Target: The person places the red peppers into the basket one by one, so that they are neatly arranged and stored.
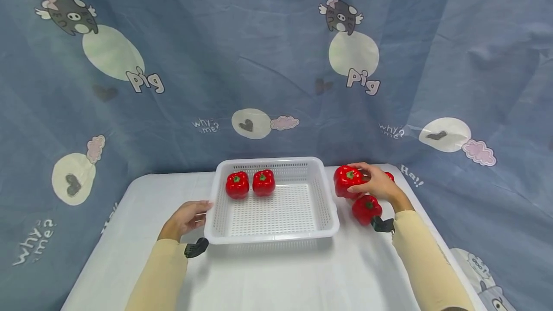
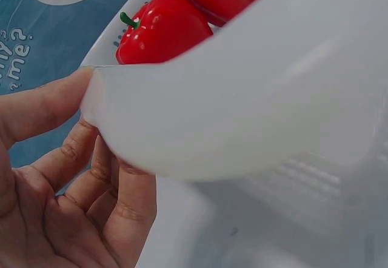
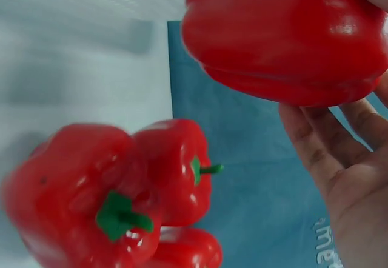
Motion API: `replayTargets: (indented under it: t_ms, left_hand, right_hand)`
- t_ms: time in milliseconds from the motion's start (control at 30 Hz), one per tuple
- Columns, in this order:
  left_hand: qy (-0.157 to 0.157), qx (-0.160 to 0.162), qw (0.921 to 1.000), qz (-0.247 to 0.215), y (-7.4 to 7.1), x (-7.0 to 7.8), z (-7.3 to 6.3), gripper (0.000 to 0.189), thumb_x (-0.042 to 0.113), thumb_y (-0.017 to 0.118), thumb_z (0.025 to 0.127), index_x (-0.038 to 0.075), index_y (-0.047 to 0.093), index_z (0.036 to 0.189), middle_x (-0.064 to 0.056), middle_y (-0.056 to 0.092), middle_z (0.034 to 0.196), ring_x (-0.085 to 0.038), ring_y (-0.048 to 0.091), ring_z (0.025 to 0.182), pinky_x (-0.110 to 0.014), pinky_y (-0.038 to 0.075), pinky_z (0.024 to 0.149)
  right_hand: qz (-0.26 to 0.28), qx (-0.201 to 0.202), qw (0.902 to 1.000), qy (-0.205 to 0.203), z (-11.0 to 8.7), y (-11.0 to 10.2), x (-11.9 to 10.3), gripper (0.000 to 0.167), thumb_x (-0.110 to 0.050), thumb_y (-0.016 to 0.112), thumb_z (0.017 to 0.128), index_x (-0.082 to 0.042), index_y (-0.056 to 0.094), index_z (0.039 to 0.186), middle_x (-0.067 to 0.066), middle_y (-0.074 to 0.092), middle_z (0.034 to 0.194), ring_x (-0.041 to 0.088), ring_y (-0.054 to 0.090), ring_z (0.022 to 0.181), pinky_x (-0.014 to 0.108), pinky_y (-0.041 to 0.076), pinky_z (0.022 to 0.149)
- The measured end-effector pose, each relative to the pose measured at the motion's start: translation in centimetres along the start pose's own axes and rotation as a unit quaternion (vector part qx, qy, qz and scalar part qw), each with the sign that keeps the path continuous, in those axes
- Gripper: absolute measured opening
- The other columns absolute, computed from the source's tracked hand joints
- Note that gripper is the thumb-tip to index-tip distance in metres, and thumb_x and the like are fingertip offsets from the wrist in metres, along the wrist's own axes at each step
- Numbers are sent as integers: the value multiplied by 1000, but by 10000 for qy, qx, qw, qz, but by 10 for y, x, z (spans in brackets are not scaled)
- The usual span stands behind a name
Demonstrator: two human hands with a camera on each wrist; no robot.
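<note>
OK, your left hand (image 1: 188, 217) pinches the left rim of the white basket (image 1: 272, 238), mid-frame in the head view: thumb on top, fingers curled below. Probably a steadying grip, since light plastic slides easily on the worktop (image 1: 281, 275); thumb-over-rim also leaves the inside unobstructed.

Your right hand (image 1: 381, 184), right of centre, is opened just enough to span a red pepper (image 1: 344, 184), thumb and fingers round its sides. Green stem uncovered; the sides give the broader, surer hold, I'd judge. That pepper is just beyond the basket's right rim and looks lifted.

In the basket's upper left, one pepper (image 1: 237, 186) sits beside a second pepper (image 1: 263, 183), stems showing, near the far wall, which should limit rolling.

Near your right hand, a loose pepper (image 1: 366, 209) is nearest you; the right wrist view shows three bunched lower left. Bunched like that, finger room between them looks tight.
</note>
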State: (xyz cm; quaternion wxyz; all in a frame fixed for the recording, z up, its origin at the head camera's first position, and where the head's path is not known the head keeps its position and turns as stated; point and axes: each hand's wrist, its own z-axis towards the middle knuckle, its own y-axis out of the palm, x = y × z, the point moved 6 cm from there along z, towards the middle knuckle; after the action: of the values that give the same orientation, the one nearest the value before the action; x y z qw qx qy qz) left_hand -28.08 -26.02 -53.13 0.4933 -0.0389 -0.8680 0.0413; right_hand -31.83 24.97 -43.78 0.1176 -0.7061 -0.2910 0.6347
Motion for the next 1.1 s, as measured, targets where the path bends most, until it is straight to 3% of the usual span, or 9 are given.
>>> replayTargets:
  t_ms: [433, 900, 1100]
  left_hand:
    - [30, 7, 10000, -45, -2, 1, -4, 55, 21, 67, 92, -4, 48, 136, -20, 56, 130, -23, 66, 91, -35, 56, 85]
    - [-41, -15, 9998, -174, -1, -1, -1, 56, 20, 69, 90, -3, 48, 137, -23, 54, 132, -25, 65, 92, -36, 56, 85]
    - [-5, -24, 9998, -192, -1, 0, -2, 56, 19, 69, 90, -4, 48, 136, -23, 54, 132, -26, 65, 94, -38, 55, 86]
  right_hand:
    - [448, -198, 9988, 86, 23, 16, -25, 88, -25, 87, 69, -15, 41, 143, 17, 45, 139, 39, 43, 126, 56, 48, 94]
    - [34, -242, 9993, -284, 45, 32, -46, 83, -22, 85, 71, -11, 43, 142, 17, 49, 136, 37, 48, 121, 49, 51, 92]
    - [-25, -198, 9997, -169, 57, 45, -50, 81, -19, 85, 72, -10, 43, 141, 16, 49, 137, 37, 49, 121, 48, 51, 93]
